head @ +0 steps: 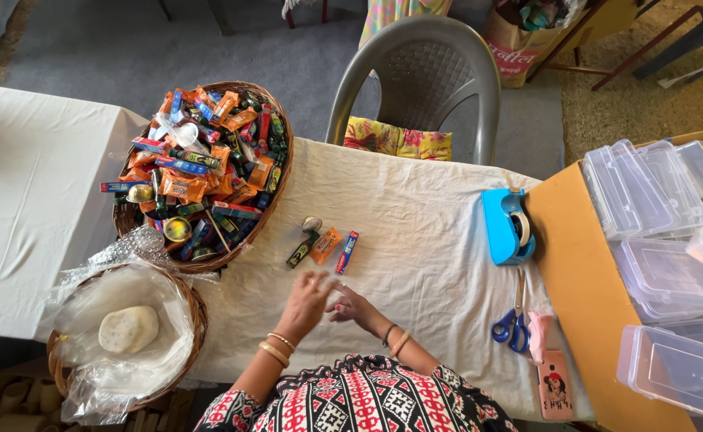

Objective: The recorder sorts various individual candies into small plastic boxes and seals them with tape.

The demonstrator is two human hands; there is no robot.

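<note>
Right in front of the person, over the white cloth-covered table (pixel 423 232), both hands sit close together and hold nothing. The left hand (pixel 305 302) is raised a bit with fingers spread loose, a little blurred. The right hand (pixel 351 307) rests low beside it, fingers relaxed and open, nearly touching the left.

Just past the fingertips there's a small row of items on the cloth: a dark green stick pack (pixel 301 251), an orange sachet (pixel 326 245), a slim blue and red box (pixel 346 253), and a small round tin (pixel 312 224) just behind them.

Off to the left, near the table edge, a wicker basket (pixel 195 308) lined with plastic holds a pale round lump (pixel 128 329). Further up is a bigger wicker basket (pixel 281 180) piled with the same kind of colourful little packs.

Over on the right: blue-handled scissors (pixel 514 324), a blue tape dispenser (pixel 506 226), and clear plastic boxes (pixel 647 200) stacked on cardboard. At the far side stands a grey plastic chair (pixel 419 76).
</note>
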